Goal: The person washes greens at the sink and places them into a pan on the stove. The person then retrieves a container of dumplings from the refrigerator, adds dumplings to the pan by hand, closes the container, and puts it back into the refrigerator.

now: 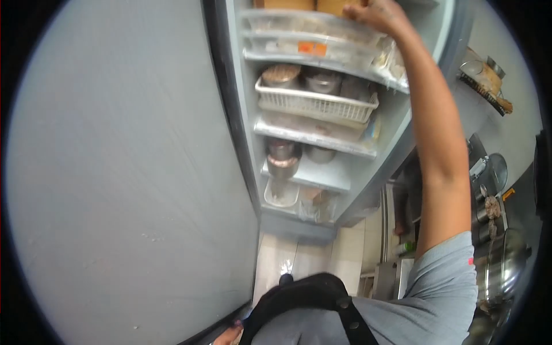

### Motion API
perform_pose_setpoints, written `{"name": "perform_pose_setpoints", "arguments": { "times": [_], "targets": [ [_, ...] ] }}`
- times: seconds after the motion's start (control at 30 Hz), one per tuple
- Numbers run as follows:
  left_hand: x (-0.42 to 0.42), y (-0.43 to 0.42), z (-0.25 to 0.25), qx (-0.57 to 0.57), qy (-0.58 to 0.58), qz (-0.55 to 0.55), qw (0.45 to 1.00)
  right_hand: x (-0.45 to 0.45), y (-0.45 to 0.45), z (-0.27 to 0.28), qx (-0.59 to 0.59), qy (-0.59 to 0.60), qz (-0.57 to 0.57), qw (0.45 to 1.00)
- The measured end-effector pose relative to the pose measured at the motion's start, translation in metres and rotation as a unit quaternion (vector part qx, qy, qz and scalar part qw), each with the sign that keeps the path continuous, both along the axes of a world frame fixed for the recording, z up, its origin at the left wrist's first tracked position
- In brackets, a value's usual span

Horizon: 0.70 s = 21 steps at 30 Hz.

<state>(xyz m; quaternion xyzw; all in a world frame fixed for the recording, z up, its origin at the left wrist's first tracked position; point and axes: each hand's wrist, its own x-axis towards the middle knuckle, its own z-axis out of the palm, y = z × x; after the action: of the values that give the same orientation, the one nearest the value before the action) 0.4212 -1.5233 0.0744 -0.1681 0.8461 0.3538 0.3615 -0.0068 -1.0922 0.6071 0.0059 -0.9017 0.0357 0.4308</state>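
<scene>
My right hand point(379, 15) is raised to the top of an upright refrigerator point(397, 109). Its fingers are curled at the corner of a yellow-brown box point(332, 7), above stacked clear plastic containers point(310, 27), one with an orange label. Blur and the frame's edge hide what the fingers hold, if anything. Low in the view, only part of my left hand point(231, 332) shows, its fingers closed at the edge of the open grey refrigerator door point(132, 172).
Below, a white basket point(316, 102) holds metal containers. Lower shelves carry stacked metal pots point(283, 161), a white tub point(280, 192) and plastic bags point(317, 204). To the right are a counter with pots point(500, 264) and a wall rack point(486, 86). Tiled floor point(348, 250) lies below.
</scene>
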Motion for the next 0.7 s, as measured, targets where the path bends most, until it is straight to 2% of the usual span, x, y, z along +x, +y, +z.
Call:
{"name": "perform_pose_setpoints", "arguments": {
  "times": [0.07,0.13,0.17,0.23,0.27,0.3,0.33,0.4,0.43,0.47,0.53,0.57,0.67,0.7],
  "targets": [
    [-0.007,0.003,0.006,0.001,-0.013,0.027,1.0,-0.001,0.002,0.003,-0.043,-0.04,0.036,0.998],
    [0.002,-0.001,-0.028,-0.008,0.037,0.04,0.998,-0.003,0.009,0.011,-0.125,-0.081,0.101,0.984],
    [0.005,-0.001,-0.048,-0.011,0.066,0.046,0.997,0.02,-0.006,0.006,-0.166,-0.053,0.128,0.976],
    [0.03,-0.023,-0.147,-0.012,0.053,0.023,0.998,0.032,-0.002,0.005,-0.193,-0.026,0.169,0.966],
    [0.037,-0.028,-0.174,-0.016,0.048,0.003,0.999,0.033,0.005,0.006,-0.203,-0.002,0.177,0.963],
    [0.024,-0.019,-0.156,-0.026,0.035,-0.086,0.995,0.038,0.011,0.004,-0.202,-0.003,0.179,0.963],
    [0.01,-0.008,-0.137,-0.024,0.037,-0.083,0.996,0.049,0.016,0.0,-0.149,0.027,0.201,0.968],
    [-0.03,0.023,-0.074,-0.028,0.074,0.025,0.997,0.077,0.039,-0.006,-0.087,0.057,0.215,0.971],
    [-0.068,0.051,-0.008,-0.064,0.017,0.03,0.997,0.091,0.056,-0.008,-0.078,0.055,0.209,0.973],
    [-0.091,0.058,-0.005,-0.064,0.02,0.031,0.997,0.105,0.079,-0.012,-0.117,0.019,0.175,0.977],
    [-0.124,0.066,-0.012,-0.052,0.052,-0.03,0.997,0.136,0.09,-0.05,-0.111,-0.006,0.275,0.955],
    [-0.14,0.072,-0.006,-0.039,0.077,-0.006,0.996,0.15,0.092,-0.07,-0.099,-0.027,0.319,0.942],
    [-0.178,0.085,0.007,-0.013,0.12,0.05,0.991,0.176,0.061,-0.154,-0.18,-0.054,0.333,0.924],
    [-0.186,0.088,0.007,0.002,0.142,0.075,0.987,0.175,0.06,-0.178,-0.205,-0.151,0.371,0.893]
  ]
}}
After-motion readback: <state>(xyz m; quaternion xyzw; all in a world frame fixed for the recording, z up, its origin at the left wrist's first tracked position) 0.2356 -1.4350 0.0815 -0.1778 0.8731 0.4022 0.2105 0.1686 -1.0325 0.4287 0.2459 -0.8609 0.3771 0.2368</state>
